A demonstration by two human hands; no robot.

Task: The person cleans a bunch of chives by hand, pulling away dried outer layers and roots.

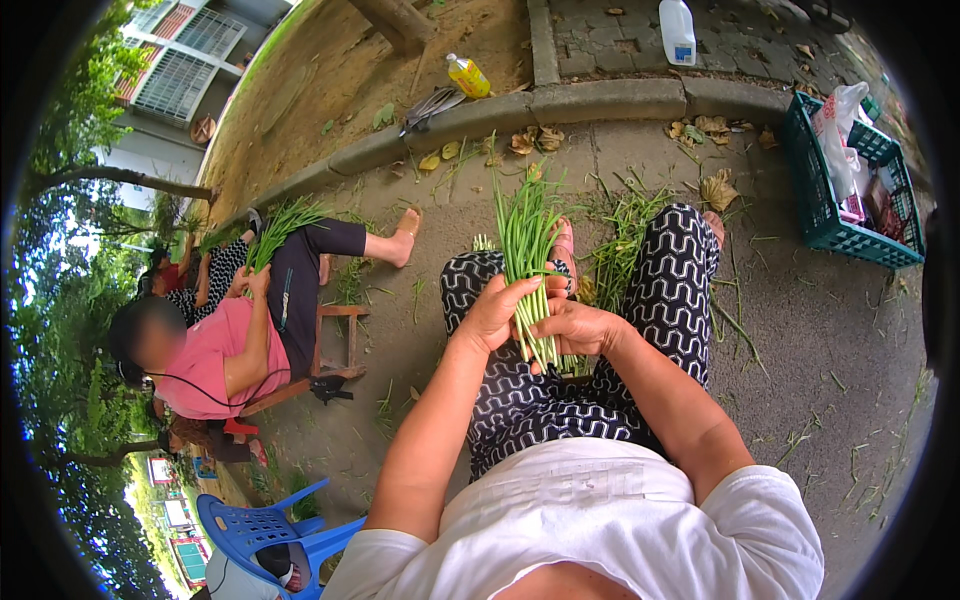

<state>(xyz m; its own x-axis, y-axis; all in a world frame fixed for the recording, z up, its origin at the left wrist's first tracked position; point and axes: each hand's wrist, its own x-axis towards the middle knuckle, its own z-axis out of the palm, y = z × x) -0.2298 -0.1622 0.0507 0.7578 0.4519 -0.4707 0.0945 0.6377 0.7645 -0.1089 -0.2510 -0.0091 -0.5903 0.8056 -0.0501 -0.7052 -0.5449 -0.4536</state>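
Between my two hands, above my lap, is a bunch of long green stalks [523,225], like garlic chives, with pale cut ends towards me and leafy tips pointing away. My left hand [501,307] grips the bunch from the left side, thumb across the stalks. On the right, my right hand [577,328] holds the lower stalks near their pale ends, some fingers hidden behind them. Loose green stalks [626,240] lie in a heap on the ground between my knees. A few pale stalk ends [483,242] show beside my left knee.
A green plastic crate [847,251] holding bags stands at the right. Along the kerb [607,100] are dry leaves, a yellow-labelled bottle [469,76] and a white jug [678,34]. A seated person in pink [217,360] holds similar stalks at left, near a blue plastic chair [247,521].
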